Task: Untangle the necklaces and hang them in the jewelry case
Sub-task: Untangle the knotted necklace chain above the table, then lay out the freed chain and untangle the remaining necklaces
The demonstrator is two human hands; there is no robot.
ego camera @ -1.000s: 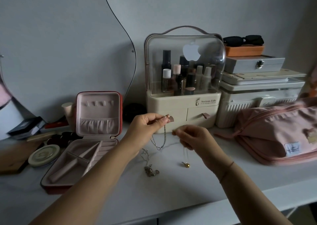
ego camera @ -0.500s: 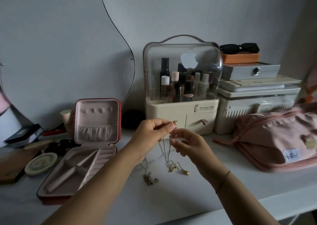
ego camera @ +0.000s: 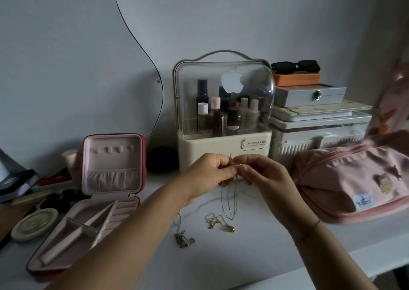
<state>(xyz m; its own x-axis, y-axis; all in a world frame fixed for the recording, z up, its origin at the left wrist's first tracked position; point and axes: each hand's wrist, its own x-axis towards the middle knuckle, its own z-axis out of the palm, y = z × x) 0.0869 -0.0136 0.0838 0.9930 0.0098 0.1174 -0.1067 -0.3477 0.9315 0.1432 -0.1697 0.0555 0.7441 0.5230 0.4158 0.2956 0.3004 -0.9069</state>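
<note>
— Item one?
— Chain (ego camera: 230,203), silver. Fingers (ego camera: 223,164) of the left hand (ego camera: 205,177) and right hand (ego camera: 265,179) pinch its top, and the loop hangs toward the counter (ego camera: 243,258).
— Lying loose?
— Gold necklace (ego camera: 218,222), bunched on the counter under the chain. Silver necklace (ego camera: 182,238), heaped to its left.
— The case (ego camera: 112,157)?
— Open, lid upright, left of both hands.
</note>
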